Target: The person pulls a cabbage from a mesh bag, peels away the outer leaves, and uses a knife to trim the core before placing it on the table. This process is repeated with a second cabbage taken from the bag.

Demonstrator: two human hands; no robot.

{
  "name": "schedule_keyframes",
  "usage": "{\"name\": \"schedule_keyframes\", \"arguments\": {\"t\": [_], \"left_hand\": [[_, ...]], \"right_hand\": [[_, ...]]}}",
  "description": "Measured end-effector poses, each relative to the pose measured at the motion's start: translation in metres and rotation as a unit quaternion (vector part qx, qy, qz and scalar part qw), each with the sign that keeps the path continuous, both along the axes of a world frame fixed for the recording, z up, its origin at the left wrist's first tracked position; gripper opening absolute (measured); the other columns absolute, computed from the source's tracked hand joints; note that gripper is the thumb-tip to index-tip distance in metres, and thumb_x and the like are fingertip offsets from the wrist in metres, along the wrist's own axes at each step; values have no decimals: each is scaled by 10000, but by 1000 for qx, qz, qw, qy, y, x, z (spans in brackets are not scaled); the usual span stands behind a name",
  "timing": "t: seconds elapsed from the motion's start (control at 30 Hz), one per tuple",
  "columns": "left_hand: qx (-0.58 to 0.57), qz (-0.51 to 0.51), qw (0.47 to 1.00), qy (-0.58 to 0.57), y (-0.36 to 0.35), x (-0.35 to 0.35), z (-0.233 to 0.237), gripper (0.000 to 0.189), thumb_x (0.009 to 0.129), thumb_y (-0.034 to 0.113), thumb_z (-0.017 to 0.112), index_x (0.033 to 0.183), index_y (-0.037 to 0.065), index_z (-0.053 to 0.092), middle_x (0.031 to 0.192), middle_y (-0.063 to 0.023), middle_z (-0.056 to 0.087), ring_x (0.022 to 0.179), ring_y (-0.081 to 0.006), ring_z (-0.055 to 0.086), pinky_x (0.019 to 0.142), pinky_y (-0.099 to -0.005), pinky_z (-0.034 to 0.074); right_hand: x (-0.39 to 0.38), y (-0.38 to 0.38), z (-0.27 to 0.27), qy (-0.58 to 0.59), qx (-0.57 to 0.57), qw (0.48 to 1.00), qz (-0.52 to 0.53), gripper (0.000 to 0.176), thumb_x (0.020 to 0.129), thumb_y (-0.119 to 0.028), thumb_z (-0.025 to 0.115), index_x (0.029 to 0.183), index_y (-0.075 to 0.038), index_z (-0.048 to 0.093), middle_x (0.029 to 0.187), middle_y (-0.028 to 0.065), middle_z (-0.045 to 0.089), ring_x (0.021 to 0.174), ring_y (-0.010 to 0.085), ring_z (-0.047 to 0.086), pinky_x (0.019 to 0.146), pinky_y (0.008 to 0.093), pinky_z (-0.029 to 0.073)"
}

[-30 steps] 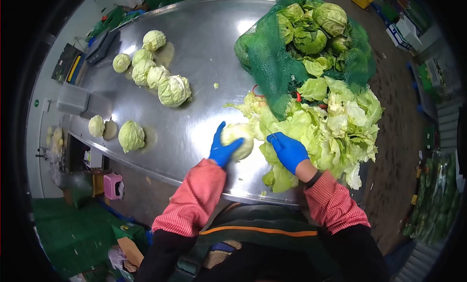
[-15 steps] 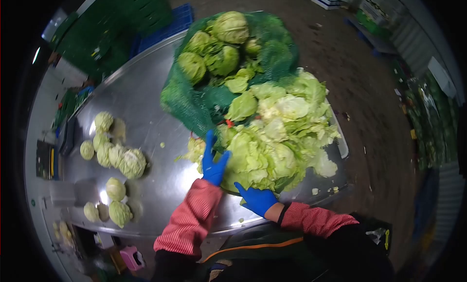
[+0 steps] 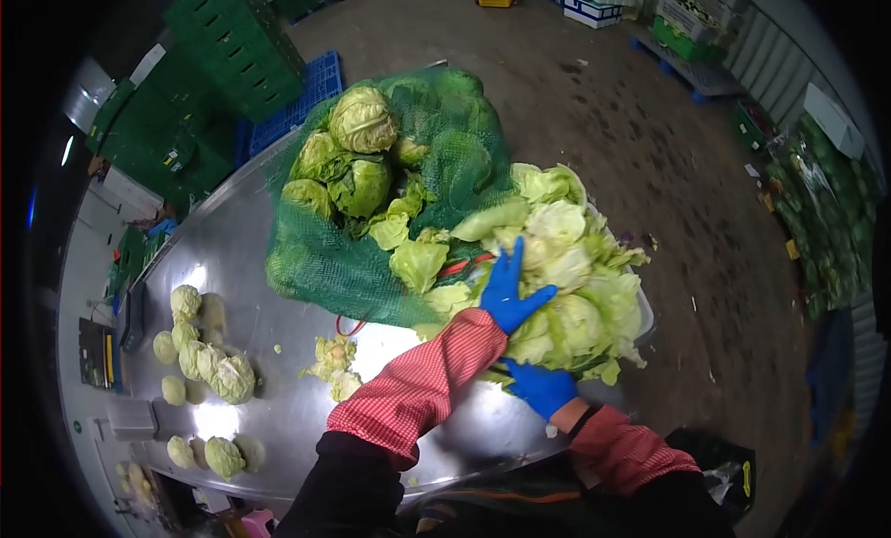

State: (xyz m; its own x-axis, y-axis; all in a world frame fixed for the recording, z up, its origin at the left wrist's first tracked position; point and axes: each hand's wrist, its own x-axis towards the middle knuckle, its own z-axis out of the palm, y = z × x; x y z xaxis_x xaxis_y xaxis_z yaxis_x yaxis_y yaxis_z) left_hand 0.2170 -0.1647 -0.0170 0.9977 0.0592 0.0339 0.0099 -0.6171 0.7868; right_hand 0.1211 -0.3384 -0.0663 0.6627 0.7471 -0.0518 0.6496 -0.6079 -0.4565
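Observation:
My left hand (image 3: 513, 295), in a blue glove, lies with fingers spread against the left side of a heap of loose cabbage leaves (image 3: 594, 306). Low at the heap's near edge is my right hand (image 3: 543, 388), also blue-gloved, its fingers stretched out to the left and partly covered by leaves. Just beyond both hands, a green net bag (image 3: 325, 259) lies open, with several whole cabbages (image 3: 364, 120) and loose leaves at its mouth. A red drawstring (image 3: 464, 265) runs beside the left fingertips. Part of a white tray (image 3: 647, 311) shows at the heap's right edge.
Several trimmed cabbage heads (image 3: 232, 378) stand on the left of the metal table (image 3: 269, 338). A leafy scrap (image 3: 332, 357) lies left of my left forearm. Green crates (image 3: 232, 55) are stacked behind, and a loaded pallet (image 3: 691, 69) stands at far right.
Both hands have moved right, and the near part of the leaf heap has shifted right with them. A scrap stays behind on the table. The camera view has also shifted.

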Motion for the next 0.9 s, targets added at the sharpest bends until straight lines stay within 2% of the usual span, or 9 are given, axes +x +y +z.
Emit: {"name": "schedule_keyframes", "arguments": {"t": [0.2,0.33,0.43,0.6,0.67,0.7,0.8,0.87,0.9], "left_hand": [[-208,-77,971,-87,-6,43,68,748,824,312,728,1431,54,376,1380,-214,452,1305,-347,414,1095,-409,326],[-241,245,914,-217,87,83,44,465,830,153,732,1236,36,539,1190,-123,567,1102,-220,524,981,-344,409],[-261,371,880,-141,151,104,-9,694,855,229,728,1419,33,374,1299,-140,526,1156,-216,510,979,-321,405],[-320,101,940,-56,66,92,11,742,905,349,620,1478,25,277,1341,-212,498,1186,-266,520,978,-359,430],[-639,363,598,-320,-50,93,43,542,953,559,378,1396,249,415,1240,-299,538,1095,-378,578,816,-452,519],[-808,105,416,-403,-32,107,39,482,992,448,367,1378,174,455,1328,-208,496,1131,-409,521,961,-480,450],[-611,451,649,-43,-8,112,79,444,905,451,561,1283,222,515,1181,-224,600,1103,-355,583,912,-474,480],[-394,163,904,-38,49,84,35,414,905,329,598,1259,120,548,1138,-181,633,1068,-306,609,919,-411,484],[-249,4,968,-29,81,72,10,399,905,267,616,1247,69,565,1117,-159,650,1050,-282,622,922,-380,486]], "right_hand": [[98,-41,48,5,-72,993,-94,549,878,-423,595,1374,-224,466,981,121,654,799,303,663,682,430,535],[133,-47,64,-45,37,992,-108,586,858,-429,633,1380,-221,468,962,121,652,729,292,660,647,408,537],[140,-12,88,-47,191,974,-112,585,836,-375,685,1364,-208,496,902,109,655,687,273,659,617,380,536],[150,85,115,58,392,911,-113,388,850,-254,701,1200,-134,584,861,90,670,661,238,654,606,346,525],[166,114,144,148,397,904,-63,269,905,-252,631,1119,-92,602,987,114,696,786,259,685,639,341,525],[179,127,142,116,321,938,-52,282,914,-285,611,1120,-93,606,1002,117,696,808,271,685,663,353,525],[221,156,143,236,129,956,-113,364,919,-359,569,1190,-117,598,1012,148,693,886,325,679,741,407,520],[261,159,81,392,209,876,-186,379,916,-347,565,1222,-124,586,975,149,700,872,309,688,739,406,522],[274,153,53,265,230,918,-184,387,923,-330,558,1241,-110,572,926,138,696,810,268,689,712,378,527]]}}
